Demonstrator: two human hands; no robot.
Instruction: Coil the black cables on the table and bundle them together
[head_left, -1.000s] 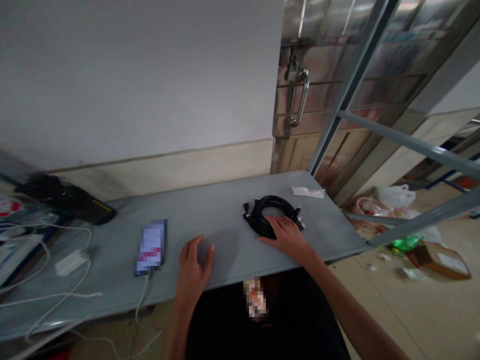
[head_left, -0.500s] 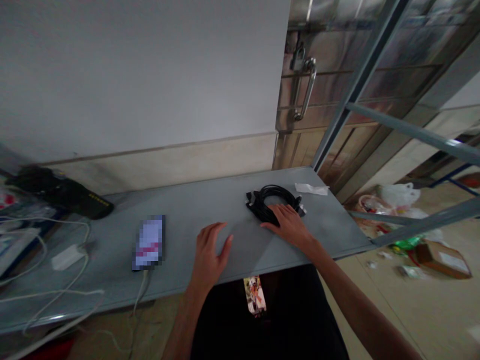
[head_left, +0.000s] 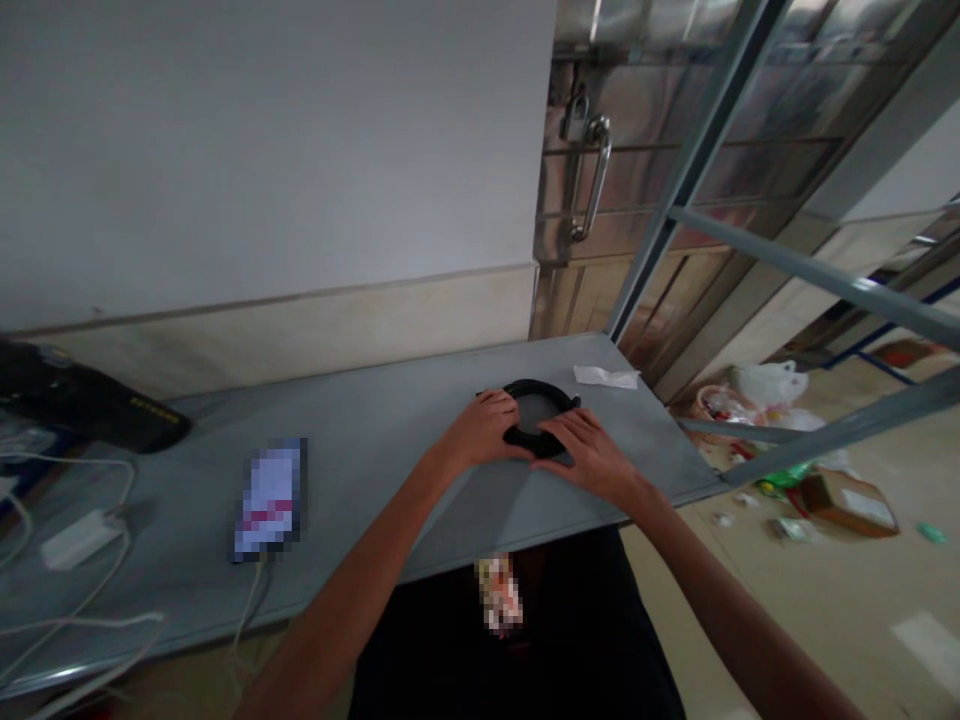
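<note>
A coiled black cable [head_left: 538, 388] lies as a ring on the grey tabletop [head_left: 390, 420], toward its right end. My left hand [head_left: 484, 428] grips the left side of the coil, fingers over the top and thumb along the near edge. On the near right part of the ring, my right hand [head_left: 589, 450] is closed round the strands. The two thumbs almost meet at the front of the coil. Both palms hide parts of the cable and most of its plug ends.
A crumpled white paper strip [head_left: 606, 377] lies right of the coil. To the left are a phone [head_left: 268, 500] with a white cord, a white adapter [head_left: 84, 538] and a black bottle [head_left: 97, 400]. A metal post [head_left: 679, 200] rises at the right end.
My left hand has moved right from the bare tabletop onto the coil's left side. My right hand stays on the coil. The view has shifted slightly right.
</note>
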